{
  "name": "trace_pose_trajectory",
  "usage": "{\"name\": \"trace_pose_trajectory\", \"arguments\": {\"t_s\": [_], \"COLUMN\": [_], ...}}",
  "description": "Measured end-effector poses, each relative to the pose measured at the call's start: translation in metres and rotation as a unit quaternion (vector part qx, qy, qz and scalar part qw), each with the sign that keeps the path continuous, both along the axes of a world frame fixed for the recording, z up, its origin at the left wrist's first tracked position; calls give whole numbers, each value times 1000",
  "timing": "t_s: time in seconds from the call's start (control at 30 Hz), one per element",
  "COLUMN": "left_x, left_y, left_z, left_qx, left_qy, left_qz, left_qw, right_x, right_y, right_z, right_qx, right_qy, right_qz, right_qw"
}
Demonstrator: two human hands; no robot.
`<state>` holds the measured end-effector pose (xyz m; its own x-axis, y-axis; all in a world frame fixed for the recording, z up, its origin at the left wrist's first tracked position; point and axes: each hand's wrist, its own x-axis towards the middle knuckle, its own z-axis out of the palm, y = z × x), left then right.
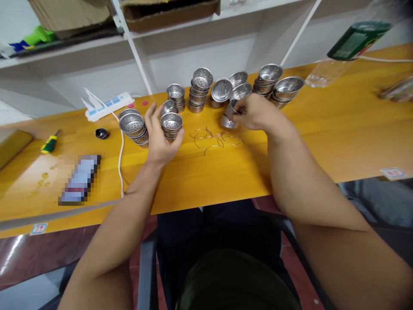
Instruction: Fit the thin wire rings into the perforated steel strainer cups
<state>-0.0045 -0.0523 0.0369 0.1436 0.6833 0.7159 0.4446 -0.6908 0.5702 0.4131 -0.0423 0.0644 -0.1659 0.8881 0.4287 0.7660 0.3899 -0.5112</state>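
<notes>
My left hand (pixel 159 140) curls around a short stack of perforated metal cups (pixel 171 123), thumb on the right side and fingers on the left. My right hand (pixel 253 113) is closed, its fingertips pinching a small perforated metal cup (pixel 229 122) at the table's middle; the fingers partly hide that cup. Several thin curved wires (pixel 211 137) lie loose on the wood between the hands. Left of my left hand stands another cup stack (pixel 132 124). More stacks, such as a tall one (pixel 198 92), line the back.
A power strip (pixel 111 106) with a white cable (pixel 121 159) lies at the left. Nearby are a phone (pixel 80 178), a screwdriver (pixel 50 144) and a small dark round object (pixel 102 133). A plastic bottle (pixel 322 73) stands back right. White shelving (pixel 206 47) rises behind the table (pixel 206 185).
</notes>
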Motion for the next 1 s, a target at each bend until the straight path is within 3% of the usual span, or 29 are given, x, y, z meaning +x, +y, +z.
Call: {"name": "trace_pose_trajectory", "arguments": {"t_s": [0.2, 0.3, 0.43, 0.57, 0.7, 0.83, 1.0], "left_x": [6, 8, 11, 14, 12, 14, 21], "left_y": [-12, -19, -29, -35, -30, -21, -17], "left_z": [16, 21, 23, 20, 15, 2, -10], "left_qx": [-15, -14, 9, 61, 96, 77, -28], "left_qy": [9, 14, 80, 154, 143, 94, 27], "left_qz": [-15, -22, -90, -170, -169, -173, -246], "left_qw": [1000, 1000, 993, 971, 970, 977, 969], "right_x": [-49, -74, -97, -102, -105, -122, -144], "right_y": [-30, -37, -43, -42, -42, -50, -60], "right_z": [29, 29, 24, 21, 18, 15, 10], "right_qx": [31, 35, 42, 41, 32, 43, 82], "right_qy": [7, 7, 5, 7, 0, -14, 4], "right_qz": [-27, -17, -5, -1, 8, 62, 199], "right_qw": [999, 999, 999, 999, 999, 997, 977]}}
